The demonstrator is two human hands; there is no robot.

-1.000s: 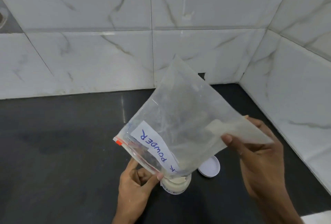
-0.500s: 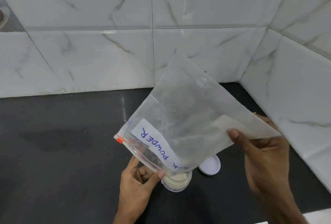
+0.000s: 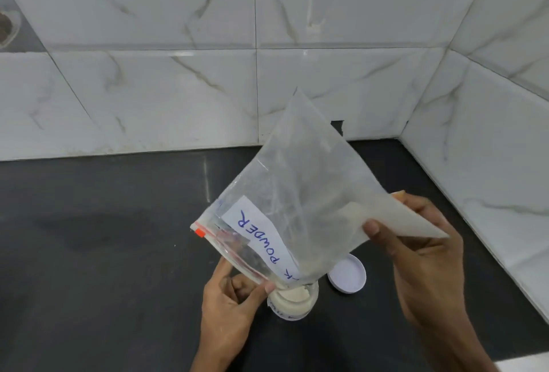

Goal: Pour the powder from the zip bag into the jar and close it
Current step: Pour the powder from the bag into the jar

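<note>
Your left hand (image 3: 231, 297) is pinching the bag (image 3: 297, 193) at its zip mouth, your right hand (image 3: 421, 252) is gripping its raised bottom corner. It's hanging between them, tipping over the jar (image 3: 292, 302) beside your left thumb (limp, slippery, probably near-weightless; hold the corners).

Clear zip bag (image 3: 300, 193) upended over open powder-filled jar (image 3: 292, 300), white lid (image 3: 347, 273) just beside

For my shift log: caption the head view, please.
The left hand and right hand tip the labelled zip bag mouth-down over the open jar; its white lid lies alongside.
</note>
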